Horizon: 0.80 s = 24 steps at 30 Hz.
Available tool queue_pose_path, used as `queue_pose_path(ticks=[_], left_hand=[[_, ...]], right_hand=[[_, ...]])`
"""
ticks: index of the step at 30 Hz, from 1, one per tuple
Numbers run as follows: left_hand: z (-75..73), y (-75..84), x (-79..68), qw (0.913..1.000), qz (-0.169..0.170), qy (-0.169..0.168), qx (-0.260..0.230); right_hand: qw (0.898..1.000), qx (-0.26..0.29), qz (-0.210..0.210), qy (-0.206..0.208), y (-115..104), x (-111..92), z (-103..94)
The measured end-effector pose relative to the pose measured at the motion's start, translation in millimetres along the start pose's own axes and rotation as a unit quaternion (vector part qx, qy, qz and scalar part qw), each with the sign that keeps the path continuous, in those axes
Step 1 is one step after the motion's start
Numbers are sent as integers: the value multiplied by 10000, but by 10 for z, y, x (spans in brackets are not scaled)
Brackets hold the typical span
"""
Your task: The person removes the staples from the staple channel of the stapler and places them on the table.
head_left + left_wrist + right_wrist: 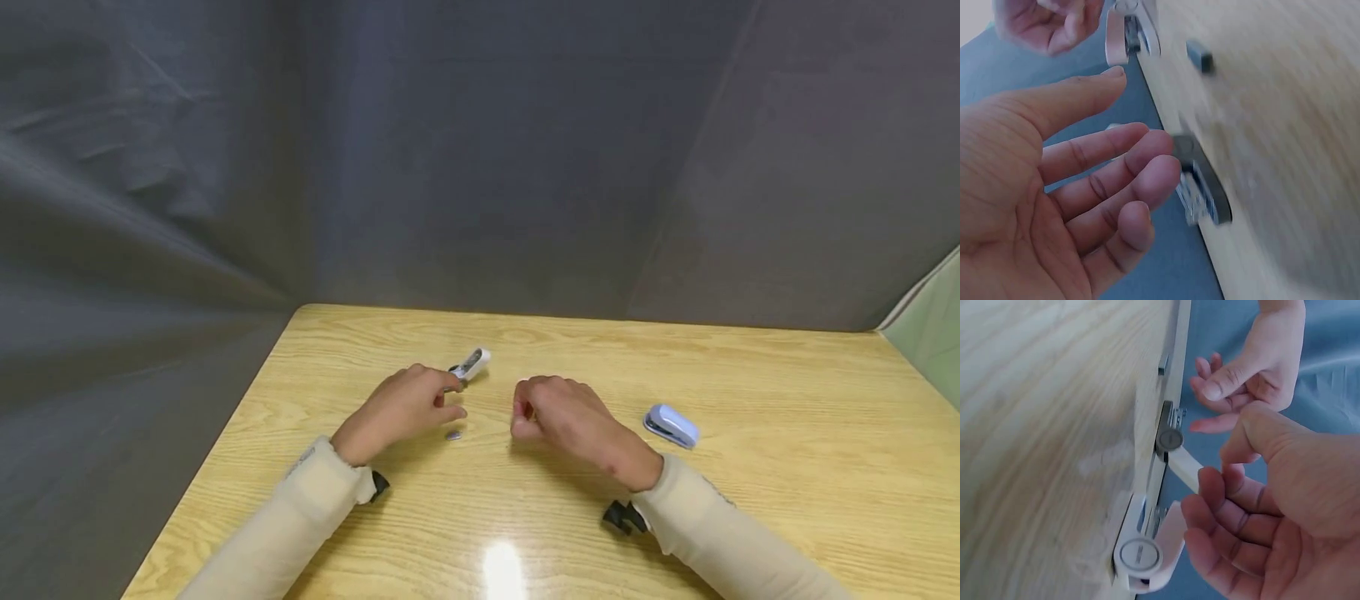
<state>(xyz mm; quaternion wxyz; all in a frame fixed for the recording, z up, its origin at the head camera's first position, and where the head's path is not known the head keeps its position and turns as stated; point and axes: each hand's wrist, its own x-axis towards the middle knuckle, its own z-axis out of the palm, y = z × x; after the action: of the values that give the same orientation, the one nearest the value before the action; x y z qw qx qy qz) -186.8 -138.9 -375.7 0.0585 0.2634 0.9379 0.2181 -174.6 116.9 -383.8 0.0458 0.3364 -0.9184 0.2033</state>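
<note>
My left hand (408, 408) hovers over the table beside an opened stapler (472, 365) with a dark grey base and a raised white arm. Its fingers are loosely bent, with nothing between them; in the left wrist view the fingertips (1160, 175) overlap that stapler. A short grey strip of staples (453, 435) lies below the left thumb. Across from it, my right hand (566, 417) is loosely curled, thumb close to the index finger, and no object shows in it. A pale blue stapler (672, 426) rests to its right, whitish in the right wrist view (1141, 553).
The wooden table (787, 417) has a bright light reflection near its front. Dark grey cloth (525, 167) hangs behind the table and along its left side. A pale green surface (933, 333) shows beyond the right edge.
</note>
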Motion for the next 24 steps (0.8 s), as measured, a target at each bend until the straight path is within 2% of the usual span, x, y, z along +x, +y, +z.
queue_pose_path(ticks=[4,11,24], left_hand=[[71,73,72,9996,266,-37,106],[142,152,162,9995,294,-124,85],[206,241,284,9996,221,-152,30]], right_hand=[[9995,-76,251,189,48,-19,-37],[9969,-288,653,325,130,-80,-95],[9936,-863,707,176,265,-141,-127]])
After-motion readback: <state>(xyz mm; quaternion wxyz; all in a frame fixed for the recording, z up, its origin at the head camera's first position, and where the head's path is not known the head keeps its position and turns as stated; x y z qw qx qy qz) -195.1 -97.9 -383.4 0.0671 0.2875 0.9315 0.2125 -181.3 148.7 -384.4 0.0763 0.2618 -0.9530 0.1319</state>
